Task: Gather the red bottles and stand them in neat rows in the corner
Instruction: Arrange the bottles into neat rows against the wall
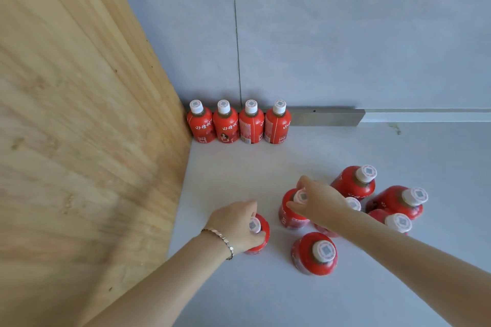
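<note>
Head view: four bottles [238, 122] rowed in corner; seven loose; each hand's fingers [259, 233] grip one.

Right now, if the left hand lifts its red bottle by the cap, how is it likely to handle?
The bottle looks small, so it is probably light enough for the left hand. The cap grip is narrow, so it may swing. Set down, it could tip, being taller than wide.
</note>
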Available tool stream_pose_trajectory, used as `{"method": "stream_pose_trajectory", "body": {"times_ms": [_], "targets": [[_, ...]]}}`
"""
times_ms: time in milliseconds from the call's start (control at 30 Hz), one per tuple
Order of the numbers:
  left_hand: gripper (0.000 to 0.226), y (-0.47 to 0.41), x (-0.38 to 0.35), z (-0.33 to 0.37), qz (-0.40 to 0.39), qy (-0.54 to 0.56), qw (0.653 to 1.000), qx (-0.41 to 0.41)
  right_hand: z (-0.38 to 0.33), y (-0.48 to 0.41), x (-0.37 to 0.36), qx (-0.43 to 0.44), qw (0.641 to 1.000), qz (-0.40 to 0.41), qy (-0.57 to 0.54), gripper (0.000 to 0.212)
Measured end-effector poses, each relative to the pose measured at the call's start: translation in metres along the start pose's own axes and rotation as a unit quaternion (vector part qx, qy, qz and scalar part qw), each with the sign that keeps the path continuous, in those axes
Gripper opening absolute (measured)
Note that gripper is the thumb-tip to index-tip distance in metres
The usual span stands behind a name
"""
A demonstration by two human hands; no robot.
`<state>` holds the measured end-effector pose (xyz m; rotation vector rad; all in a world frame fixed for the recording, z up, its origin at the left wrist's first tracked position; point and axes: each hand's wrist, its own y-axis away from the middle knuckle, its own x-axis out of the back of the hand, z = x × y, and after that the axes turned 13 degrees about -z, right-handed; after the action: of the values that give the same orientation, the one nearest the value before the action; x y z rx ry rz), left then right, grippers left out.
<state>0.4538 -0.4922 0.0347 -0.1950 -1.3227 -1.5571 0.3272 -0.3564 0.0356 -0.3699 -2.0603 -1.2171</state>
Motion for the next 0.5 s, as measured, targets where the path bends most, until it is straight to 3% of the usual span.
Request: {"method": "stream_pose_trajectory", "body": {"times_ms": [100,267,433,500], "targets": [[0.025,-0.003,-0.004,-0.01,0.073,0.071,0.995,-0.012,-0.004,-0.003,-0.002,-0.011,1.0,0.008,-0.028,0.041],[0.023,-0.027,0.032,-0.034,0.18,0.171,0.967,0.057,-0.025,-0.019,0.007,-0.009,0.999,-0.001,-0.041,0.043],[0.024,-0.065,0.078,-0.05,0.289,0.286,0.902,0.149,-0.065,-0.05,0.02,0.025,0.997,-0.001,-0.076,0.043],[0.023,-0.078,0.094,-0.057,0.306,0.297,0.891,0.156,-0.085,-0.067,0.025,0.055,0.994,0.019,-0.094,0.041]]}}
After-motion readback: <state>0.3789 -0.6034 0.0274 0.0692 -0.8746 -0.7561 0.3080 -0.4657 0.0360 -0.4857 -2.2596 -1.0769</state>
